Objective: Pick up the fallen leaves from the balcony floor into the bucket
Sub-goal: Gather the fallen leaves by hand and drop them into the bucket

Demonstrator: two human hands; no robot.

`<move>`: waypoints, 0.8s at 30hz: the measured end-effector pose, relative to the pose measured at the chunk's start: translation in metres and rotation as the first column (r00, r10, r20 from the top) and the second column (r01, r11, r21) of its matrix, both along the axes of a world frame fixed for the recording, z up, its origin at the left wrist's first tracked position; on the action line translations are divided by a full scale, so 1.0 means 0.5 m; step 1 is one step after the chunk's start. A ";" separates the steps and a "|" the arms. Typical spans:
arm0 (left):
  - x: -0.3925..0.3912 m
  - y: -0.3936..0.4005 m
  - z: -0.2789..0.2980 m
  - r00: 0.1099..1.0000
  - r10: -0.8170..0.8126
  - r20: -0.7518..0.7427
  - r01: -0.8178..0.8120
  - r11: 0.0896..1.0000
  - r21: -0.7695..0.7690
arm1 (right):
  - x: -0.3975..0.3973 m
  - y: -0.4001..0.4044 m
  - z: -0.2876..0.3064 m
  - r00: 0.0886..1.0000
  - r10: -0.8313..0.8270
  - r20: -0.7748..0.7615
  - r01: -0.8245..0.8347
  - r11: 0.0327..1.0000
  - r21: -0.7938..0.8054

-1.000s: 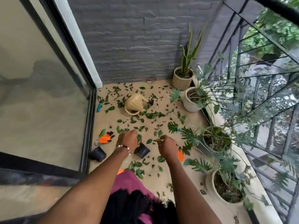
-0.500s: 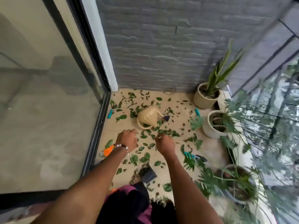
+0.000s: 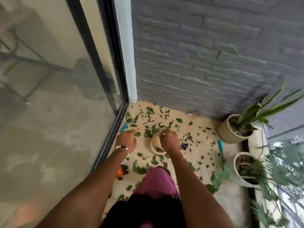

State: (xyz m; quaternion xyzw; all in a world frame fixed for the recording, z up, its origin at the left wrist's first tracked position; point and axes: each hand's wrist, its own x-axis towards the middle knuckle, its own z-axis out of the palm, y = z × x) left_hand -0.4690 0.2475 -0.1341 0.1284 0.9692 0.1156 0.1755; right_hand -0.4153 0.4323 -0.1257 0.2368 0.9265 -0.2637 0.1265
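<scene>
I am standing on the balcony floor [image 3: 230, 163], with the grey brick wall [image 3: 213, 55] rising at its far end. Two white plant pots [image 3: 230, 134] are sitting against the railing side, right of the watering can [image 3: 156, 143]. Green leaves [image 3: 154, 129] are lying scattered all around that can. My left hand [image 3: 126, 139] is curling left of the can and my right hand [image 3: 169, 139] over it; I cannot tell whether either is pinching leaves. No bucket is showing.
</scene>
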 end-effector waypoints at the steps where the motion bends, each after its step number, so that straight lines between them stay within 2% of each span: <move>1: -0.033 0.005 -0.009 1.000 0.025 0.013 -0.025 1.000 0.003 | -0.035 0.009 -0.006 1.000 0.006 0.000 -0.006 1.000 -0.012; 11: -0.344 0.046 -0.064 0.973 0.220 0.066 -0.217 0.975 -0.057 | -0.412 0.080 -0.092 0.978 0.174 0.111 -0.162 0.981 -0.108; 14: -0.427 0.057 -0.084 0.955 0.281 0.092 -0.280 0.960 -0.033 | -0.513 0.102 -0.121 0.982 0.152 0.109 -0.134 0.979 -0.155; 20: -0.511 0.060 -0.136 0.917 0.365 0.160 -0.376 0.925 0.048 | -0.625 0.120 -0.179 0.988 0.113 0.107 -0.089 0.975 -0.205; 24: -0.548 0.035 -0.205 0.897 0.388 0.211 -0.411 0.909 0.075 | -0.670 0.107 -0.243 0.992 0.116 0.053 -0.103 0.973 -0.205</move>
